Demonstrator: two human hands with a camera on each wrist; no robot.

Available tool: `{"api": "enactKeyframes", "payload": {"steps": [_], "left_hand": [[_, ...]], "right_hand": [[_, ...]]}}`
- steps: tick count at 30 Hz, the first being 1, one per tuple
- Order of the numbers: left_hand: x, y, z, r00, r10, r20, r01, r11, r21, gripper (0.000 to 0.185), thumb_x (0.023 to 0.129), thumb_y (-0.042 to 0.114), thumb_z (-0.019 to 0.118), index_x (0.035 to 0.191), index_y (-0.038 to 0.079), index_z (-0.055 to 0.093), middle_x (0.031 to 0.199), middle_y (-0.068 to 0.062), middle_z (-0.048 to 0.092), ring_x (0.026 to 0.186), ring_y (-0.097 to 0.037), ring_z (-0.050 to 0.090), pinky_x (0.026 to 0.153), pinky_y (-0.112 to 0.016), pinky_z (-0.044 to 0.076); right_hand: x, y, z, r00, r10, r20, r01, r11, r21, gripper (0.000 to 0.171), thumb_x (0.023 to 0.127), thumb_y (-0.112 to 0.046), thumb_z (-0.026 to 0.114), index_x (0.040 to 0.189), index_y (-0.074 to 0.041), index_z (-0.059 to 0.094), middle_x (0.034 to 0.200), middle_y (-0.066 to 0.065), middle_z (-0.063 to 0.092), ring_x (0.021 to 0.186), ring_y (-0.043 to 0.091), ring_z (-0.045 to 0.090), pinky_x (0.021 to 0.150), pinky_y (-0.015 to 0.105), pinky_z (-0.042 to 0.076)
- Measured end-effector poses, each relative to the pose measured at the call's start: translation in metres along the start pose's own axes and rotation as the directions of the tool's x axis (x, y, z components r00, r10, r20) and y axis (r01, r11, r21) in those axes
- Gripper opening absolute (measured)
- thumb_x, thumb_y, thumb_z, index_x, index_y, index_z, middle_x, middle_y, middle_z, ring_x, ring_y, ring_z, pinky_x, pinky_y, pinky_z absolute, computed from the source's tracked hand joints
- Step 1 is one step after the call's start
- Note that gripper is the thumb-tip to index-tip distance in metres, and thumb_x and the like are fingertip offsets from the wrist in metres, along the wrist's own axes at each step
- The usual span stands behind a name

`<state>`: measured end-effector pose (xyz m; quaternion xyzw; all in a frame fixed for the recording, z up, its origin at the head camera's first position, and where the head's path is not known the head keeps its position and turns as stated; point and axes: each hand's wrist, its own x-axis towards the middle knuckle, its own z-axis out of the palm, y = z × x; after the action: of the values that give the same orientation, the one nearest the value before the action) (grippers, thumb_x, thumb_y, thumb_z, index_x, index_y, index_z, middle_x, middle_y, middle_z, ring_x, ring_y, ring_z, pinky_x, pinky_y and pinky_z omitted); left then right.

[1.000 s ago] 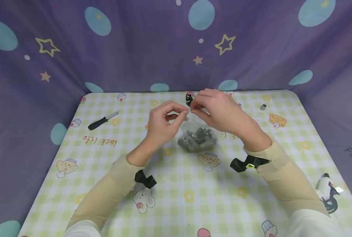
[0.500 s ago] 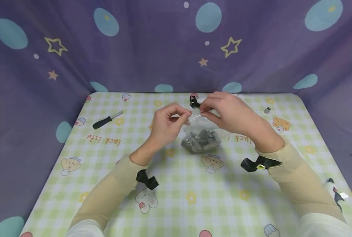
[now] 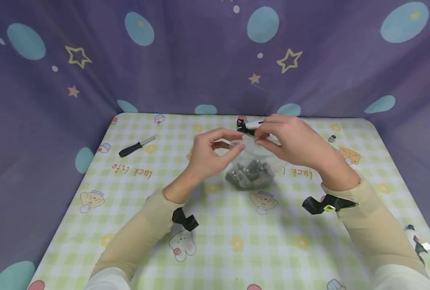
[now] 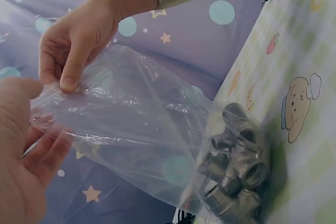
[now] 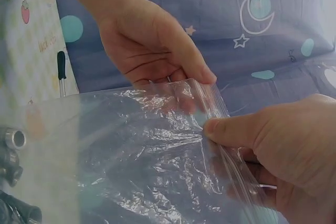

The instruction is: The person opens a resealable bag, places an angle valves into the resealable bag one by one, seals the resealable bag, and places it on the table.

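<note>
A clear plastic bag (image 3: 252,161) with several metal fittings (image 3: 250,174) in its bottom rests on the checked tablecloth (image 3: 215,225). Both hands hold its top edge above the table. My left hand (image 3: 238,147) pinches the left side of the bag's mouth, seen close in the left wrist view, where the left hand (image 4: 23,129) grips the bag (image 4: 136,129). My right hand (image 3: 260,139) pinches the other side between thumb and fingers. In the right wrist view the right hand (image 5: 215,127) has its thumb pressed on the bag (image 5: 131,156).
A black-handled screwdriver (image 3: 136,146) lies at the left of the table. A small black part with a white piece (image 3: 244,125) sits behind the hands, and a small metal fitting (image 3: 331,138) at the far right. A white and black item (image 3: 416,241) lies by the right edge. Purple curtains close in the table.
Both hands keep their pinch on the bag's top edge, and their fingertips have drawn slightly apart. The head view has shifted a little.
</note>
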<state>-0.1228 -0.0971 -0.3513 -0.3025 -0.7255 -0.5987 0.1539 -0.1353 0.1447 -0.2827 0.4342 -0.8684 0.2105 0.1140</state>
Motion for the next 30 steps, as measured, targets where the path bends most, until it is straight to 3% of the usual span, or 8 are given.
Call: {"api": "enactKeyframes", "payload": {"steps": [8, 30], "left_hand": [[0.008, 0.000, 0.007, 0.999, 0.047, 0.005, -0.047, 0.989, 0.139, 0.007, 0.094, 0.006, 0.080, 0.097, 0.003, 0.085, 0.092, -0.012, 0.083, 0.077, -0.020, 0.079, 0.074, -0.025, 0.066], [0.006, 0.000, 0.003, 1.000, 0.000, -0.007, 0.001, 0.999, 0.036, 0.007, 0.092, -0.001, 0.079, 0.096, -0.002, 0.085, 0.092, -0.018, 0.082, 0.073, -0.022, 0.079, 0.069, -0.029, 0.067]], "right_hand": [[-0.004, 0.007, 0.001, 1.000, -0.015, -0.016, 0.015, 1.000, 0.014, 0.010, 0.094, -0.006, 0.079, 0.101, -0.013, 0.079, 0.097, -0.001, 0.074, 0.082, 0.013, 0.064, 0.071, 0.035, 0.054], [-0.017, 0.019, -0.002, 0.997, -0.042, -0.072, 0.043, 0.999, 0.022, 0.014, 0.090, -0.004, 0.082, 0.098, -0.014, 0.079, 0.096, -0.003, 0.075, 0.080, 0.010, 0.067, 0.068, 0.035, 0.057]]}}
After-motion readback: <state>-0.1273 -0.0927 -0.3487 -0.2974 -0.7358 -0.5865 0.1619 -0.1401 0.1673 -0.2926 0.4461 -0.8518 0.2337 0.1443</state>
